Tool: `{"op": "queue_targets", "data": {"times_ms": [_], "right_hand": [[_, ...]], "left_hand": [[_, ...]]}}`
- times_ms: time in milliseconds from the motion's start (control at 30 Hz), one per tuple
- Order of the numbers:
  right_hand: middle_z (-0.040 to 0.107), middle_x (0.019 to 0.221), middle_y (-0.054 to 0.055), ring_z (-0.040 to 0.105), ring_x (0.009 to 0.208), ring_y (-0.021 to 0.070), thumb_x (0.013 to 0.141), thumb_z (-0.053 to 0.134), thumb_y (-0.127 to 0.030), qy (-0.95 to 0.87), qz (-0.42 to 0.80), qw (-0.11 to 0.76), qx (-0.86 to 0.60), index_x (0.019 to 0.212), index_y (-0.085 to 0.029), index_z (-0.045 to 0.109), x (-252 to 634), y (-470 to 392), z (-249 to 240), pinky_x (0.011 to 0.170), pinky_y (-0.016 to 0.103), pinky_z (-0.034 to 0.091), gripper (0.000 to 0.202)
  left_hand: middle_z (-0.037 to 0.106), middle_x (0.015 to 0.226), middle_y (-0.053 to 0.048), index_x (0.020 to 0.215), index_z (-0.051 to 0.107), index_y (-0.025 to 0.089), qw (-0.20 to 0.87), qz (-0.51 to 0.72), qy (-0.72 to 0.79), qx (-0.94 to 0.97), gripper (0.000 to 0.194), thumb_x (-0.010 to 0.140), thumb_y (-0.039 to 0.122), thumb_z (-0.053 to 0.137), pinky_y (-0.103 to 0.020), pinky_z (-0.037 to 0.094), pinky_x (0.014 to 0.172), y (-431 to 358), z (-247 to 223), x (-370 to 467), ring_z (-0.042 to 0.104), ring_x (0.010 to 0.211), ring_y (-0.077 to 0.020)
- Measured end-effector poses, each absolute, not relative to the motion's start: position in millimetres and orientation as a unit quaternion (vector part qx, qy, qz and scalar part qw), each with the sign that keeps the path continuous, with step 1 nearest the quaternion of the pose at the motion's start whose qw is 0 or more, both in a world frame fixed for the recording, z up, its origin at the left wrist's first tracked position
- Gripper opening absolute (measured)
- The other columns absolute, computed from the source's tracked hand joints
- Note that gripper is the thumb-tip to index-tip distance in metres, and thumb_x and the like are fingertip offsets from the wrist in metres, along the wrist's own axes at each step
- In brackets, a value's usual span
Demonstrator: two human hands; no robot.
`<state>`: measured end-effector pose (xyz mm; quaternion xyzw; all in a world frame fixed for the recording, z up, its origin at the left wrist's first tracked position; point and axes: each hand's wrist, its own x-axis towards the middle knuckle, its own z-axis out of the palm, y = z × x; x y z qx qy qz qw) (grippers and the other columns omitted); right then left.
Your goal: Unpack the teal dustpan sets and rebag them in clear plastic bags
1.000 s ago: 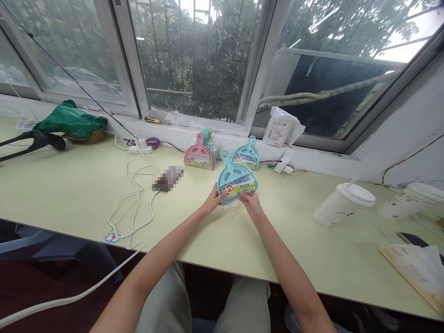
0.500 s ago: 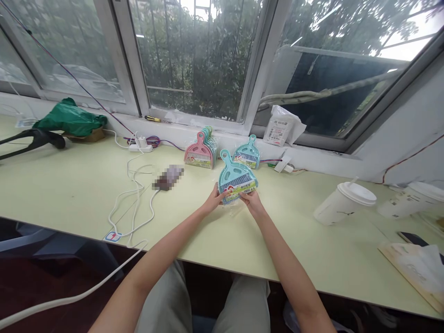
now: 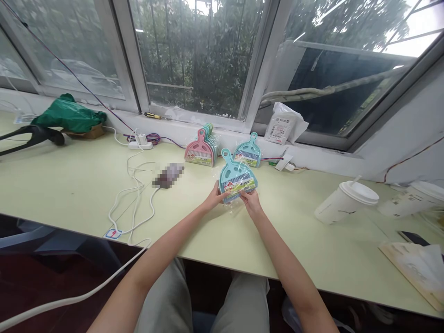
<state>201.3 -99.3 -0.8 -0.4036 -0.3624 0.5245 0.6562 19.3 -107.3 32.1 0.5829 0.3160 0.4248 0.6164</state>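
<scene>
Between my hands is a teal dustpan-and-brush set (image 3: 236,173) in clear plastic, its handle pointing up and away from me. My left hand (image 3: 214,198) grips its lower left corner, and my right hand (image 3: 251,200) pinches the lower right edge. Just behind it, a second teal set (image 3: 248,150) stands near the wall. To the left of that one, a row of several packed sets stands with a pink set (image 3: 199,150) in front.
White cables (image 3: 138,185) and a blurred object (image 3: 169,175) lie on the left of the table (image 3: 222,240). A lidded white cup (image 3: 345,201), another cup and a tissue pack (image 3: 412,268) are at the right. A green bag (image 3: 71,113) sits back left.
The held teal set has tilted slightly, and the glare on its plastic has shifted. Both hands keep their hold on it. The camera view has moved a little.
</scene>
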Motion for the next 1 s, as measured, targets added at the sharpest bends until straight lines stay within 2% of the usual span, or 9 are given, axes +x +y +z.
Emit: {"op": "queue_targets", "data": {"times_ms": [167, 333, 467, 600, 700, 800, 900, 967, 1000], "right_hand": [[0.066, 0.112, 0.002, 0.060, 0.111, 0.0232, 0.054, 0.084, -0.028, -0.378, 0.528, 0.645, -0.403, 0.104, -0.025, 0.056, 205, -100, 2, 0.094, 0.039, 0.052, 0.058], [0.065, 0.114, 0.004, 0.060, 0.111, 0.0240, 0.056, 0.083, -0.031, -0.393, 0.534, 0.622, -0.415, 0.106, -0.024, 0.056, 207, -102, 5, 0.094, 0.040, 0.053, 0.058], [0.065, 0.116, 0.004, 0.063, 0.105, 0.0236, 0.060, 0.082, -0.034, -0.410, 0.547, 0.588, -0.432, 0.109, -0.025, 0.057, 211, -103, 8, 0.090, 0.039, 0.055, 0.056], [0.070, 0.099, 0.009, 0.068, 0.091, 0.0243, 0.066, 0.077, -0.038, -0.456, 0.550, 0.507, -0.482, 0.099, -0.019, 0.063, 231, -99, 11, 0.088, 0.041, 0.055, 0.041], [0.071, 0.092, 0.011, 0.069, 0.087, 0.0248, 0.068, 0.074, -0.039, -0.491, 0.445, 0.517, -0.541, 0.096, -0.016, 0.065, 252, -97, 13, 0.088, 0.044, 0.054, 0.037], [0.065, 0.113, 0.012, 0.063, 0.104, 0.0272, 0.069, 0.071, -0.041, -0.538, 0.324, 0.541, -0.559, 0.110, -0.021, 0.061, 264, -98, 14, 0.089, 0.047, 0.052, 0.047], [0.041, 0.145, 0.007, 0.041, 0.132, 0.0293, 0.064, 0.075, -0.036, -0.646, 0.248, 0.482, -0.537, 0.134, -0.031, 0.043, 263, -101, 15, 0.097, 0.050, 0.045, 0.077], [0.027, 0.153, 0.004, 0.029, 0.138, 0.0282, 0.063, 0.076, -0.033, -0.707, 0.222, 0.441, -0.506, 0.143, -0.035, 0.030, 258, -103, 16, 0.102, 0.050, 0.040, 0.092], [0.026, 0.153, 0.003, 0.029, 0.139, 0.0273, 0.065, 0.075, -0.033, -0.725, 0.209, 0.431, -0.494, 0.144, -0.036, 0.028, 256, -103, 16, 0.104, 0.050, 0.038, 0.092]], "left_hand": [[0.044, 0.139, -0.013, 0.134, 0.022, 0.026, 0.648, 0.419, 0.291, 0.566, 0.077, 0.074, 0.041, 0.068, -0.042, 0.059, 0.074, -105, 27, 20, 0.056, 0.112, -0.0290], [0.047, 0.136, -0.013, 0.132, 0.023, 0.026, 0.662, 0.417, 0.298, 0.547, 0.073, 0.075, 0.038, 0.067, -0.040, 0.058, 0.072, -105, 26, 22, 0.063, 0.099, -0.0248], [0.048, 0.136, -0.012, 0.132, 0.027, 0.025, 0.663, 0.432, 0.318, 0.522, 0.072, 0.073, 0.031, 0.068, -0.037, 0.059, 0.067, -102, 24, 23, 0.064, 0.097, -0.0249], [0.054, 0.129, -0.011, 0.130, 0.034, 0.023, 0.663, 0.465, 0.345, 0.474, 0.067, 0.071, 0.023, 0.065, -0.032, 0.058, 0.060, -90, 22, 15, 0.066, 0.088, -0.0225], [0.057, 0.124, -0.010, 0.132, 0.032, 0.024, 0.668, 0.484, 0.354, 0.440, 0.069, 0.070, 0.018, 0.061, -0.027, 0.055, 0.053, -83, 25, 4, 0.067, 0.076, -0.0188], [0.059, 0.120, -0.010, 0.135, 0.029, 0.024, 0.676, 0.486, 0.352, 0.428, 0.071, 0.070, 0.016, 0.058, -0.025, 0.052, 0.047, -81, 30, -3, 0.067, 0.067, -0.0171], [0.062, 0.115, -0.010, 0.131, 0.035, 0.021, 0.688, 0.481, 0.337, 0.426, 0.067, 0.069, 0.015, 0.059, -0.024, 0.051, 0.044, -79, 29, -5, 0.067, 0.064, -0.0167], [0.064, 0.111, -0.010, 0.128, 0.039, 0.019, 0.697, 0.477, 0.331, 0.420, 0.063, 0.069, 0.016, 0.060, -0.023, 0.050, 0.044, -77, 24, -5, 0.067, 0.064, -0.0164], [0.065, 0.109, -0.010, 0.127, 0.041, 0.019, 0.702, 0.474, 0.330, 0.416, 0.061, 0.069, 0.016, 0.060, -0.023, 0.050, 0.044, -75, 21, -5, 0.067, 0.064, -0.0164]]}}
